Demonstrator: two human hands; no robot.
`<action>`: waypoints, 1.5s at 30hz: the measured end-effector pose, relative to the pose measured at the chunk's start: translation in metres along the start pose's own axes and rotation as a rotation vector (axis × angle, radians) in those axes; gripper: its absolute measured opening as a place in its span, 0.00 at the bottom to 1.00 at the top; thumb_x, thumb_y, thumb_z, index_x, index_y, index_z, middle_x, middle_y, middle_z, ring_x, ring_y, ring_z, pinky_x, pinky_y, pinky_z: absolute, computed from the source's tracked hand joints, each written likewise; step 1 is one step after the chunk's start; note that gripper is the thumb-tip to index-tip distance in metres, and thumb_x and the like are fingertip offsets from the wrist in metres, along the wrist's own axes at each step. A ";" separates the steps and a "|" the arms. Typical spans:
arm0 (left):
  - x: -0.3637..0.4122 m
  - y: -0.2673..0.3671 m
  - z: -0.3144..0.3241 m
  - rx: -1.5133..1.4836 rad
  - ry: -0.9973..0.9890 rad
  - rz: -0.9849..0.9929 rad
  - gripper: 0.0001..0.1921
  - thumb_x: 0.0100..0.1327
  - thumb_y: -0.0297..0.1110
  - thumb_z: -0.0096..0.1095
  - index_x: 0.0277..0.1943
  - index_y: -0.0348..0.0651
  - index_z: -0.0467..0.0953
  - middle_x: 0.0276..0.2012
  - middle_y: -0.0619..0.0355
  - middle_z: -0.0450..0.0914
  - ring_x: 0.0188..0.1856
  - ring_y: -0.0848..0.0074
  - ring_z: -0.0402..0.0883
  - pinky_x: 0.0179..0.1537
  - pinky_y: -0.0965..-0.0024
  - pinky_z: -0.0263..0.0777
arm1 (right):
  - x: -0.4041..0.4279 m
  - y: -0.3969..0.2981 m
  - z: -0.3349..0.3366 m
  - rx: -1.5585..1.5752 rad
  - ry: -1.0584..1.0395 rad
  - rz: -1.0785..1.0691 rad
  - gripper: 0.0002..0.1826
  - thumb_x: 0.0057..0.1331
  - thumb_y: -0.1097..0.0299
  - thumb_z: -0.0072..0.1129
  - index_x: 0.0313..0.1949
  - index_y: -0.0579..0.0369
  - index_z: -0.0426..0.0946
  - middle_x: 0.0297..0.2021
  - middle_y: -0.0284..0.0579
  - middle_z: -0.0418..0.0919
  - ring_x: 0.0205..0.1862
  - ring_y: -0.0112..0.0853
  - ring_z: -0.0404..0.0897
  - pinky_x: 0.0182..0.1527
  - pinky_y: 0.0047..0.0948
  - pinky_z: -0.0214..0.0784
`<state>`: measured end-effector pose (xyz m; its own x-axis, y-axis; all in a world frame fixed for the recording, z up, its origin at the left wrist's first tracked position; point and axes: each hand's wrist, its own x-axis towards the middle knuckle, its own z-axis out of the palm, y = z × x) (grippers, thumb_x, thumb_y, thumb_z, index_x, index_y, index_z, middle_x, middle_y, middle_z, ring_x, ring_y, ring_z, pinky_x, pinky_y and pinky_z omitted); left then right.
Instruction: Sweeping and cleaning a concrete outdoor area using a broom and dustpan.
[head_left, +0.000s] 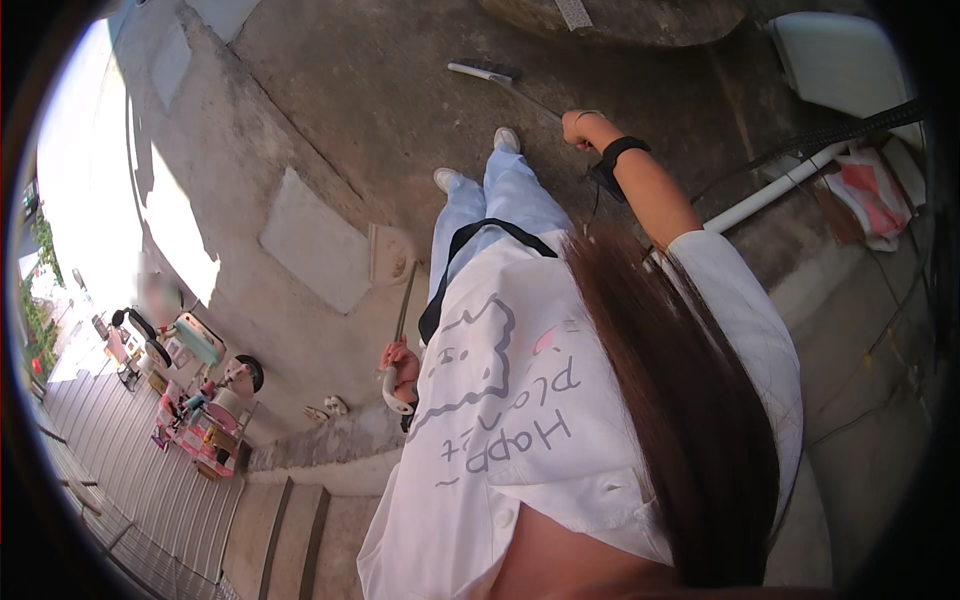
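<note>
My right hand (583, 129) is closed around the thin handle of a broom (536, 103). Its white head with dark bristles (484, 71) lies on the concrete floor beyond my feet. A black band is on my right wrist. My left hand (400, 366), low at my left side, holds the long handle of a dustpan near its white curved grip (391, 390). The pale pink pan (390, 253) is at floor level, left of my legs. Broom head and dustpan are well apart. Whether anything lies in the pan cannot be told.
A parked scooter (196, 339) and a pink table with goods (196, 435) are at the left. Shoes (335, 405) lie beside a ledge, near steps (277, 525). A white pipe (772, 191) and cables are at the right. A round concrete edge (637, 34) lies ahead.
</note>
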<state>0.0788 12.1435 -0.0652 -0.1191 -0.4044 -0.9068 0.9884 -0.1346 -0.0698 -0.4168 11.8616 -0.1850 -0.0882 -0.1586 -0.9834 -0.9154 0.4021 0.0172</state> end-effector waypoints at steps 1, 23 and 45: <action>0.000 -0.003 -0.007 0.001 -0.003 -0.012 0.17 0.51 0.25 0.40 0.41 0.19 0.52 0.17 0.60 0.63 0.15 0.83 0.62 0.17 0.83 0.58 | -0.001 0.015 -0.017 -0.146 0.068 -0.162 0.07 0.43 0.79 0.40 0.11 0.63 0.66 0.10 0.45 0.66 0.12 0.30 0.65 0.16 0.31 0.57; 0.023 -0.061 -0.140 -0.120 -0.114 -0.127 0.14 0.50 0.23 0.41 0.37 0.20 0.57 0.16 0.60 0.62 0.16 0.83 0.62 0.18 0.84 0.58 | -0.073 0.087 0.041 0.265 0.164 0.110 0.12 0.49 0.72 0.48 0.10 0.57 0.61 0.06 0.34 0.60 0.08 0.20 0.57 0.09 0.19 0.50; 0.024 -0.138 -0.139 -0.147 -0.088 0.012 0.09 0.50 0.24 0.42 0.32 0.25 0.60 0.16 0.61 0.64 0.16 0.83 0.63 0.18 0.83 0.58 | 0.026 0.085 0.032 -0.434 0.260 0.148 0.06 0.47 0.73 0.45 0.20 0.60 0.71 0.14 0.45 0.69 0.14 0.28 0.69 0.17 0.27 0.60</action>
<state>-0.0477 12.2779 -0.1348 -0.1089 -0.4833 -0.8686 0.9921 0.0015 -0.1253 -0.4846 11.9201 -0.2148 -0.2727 -0.3693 -0.8884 -0.9594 0.0354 0.2798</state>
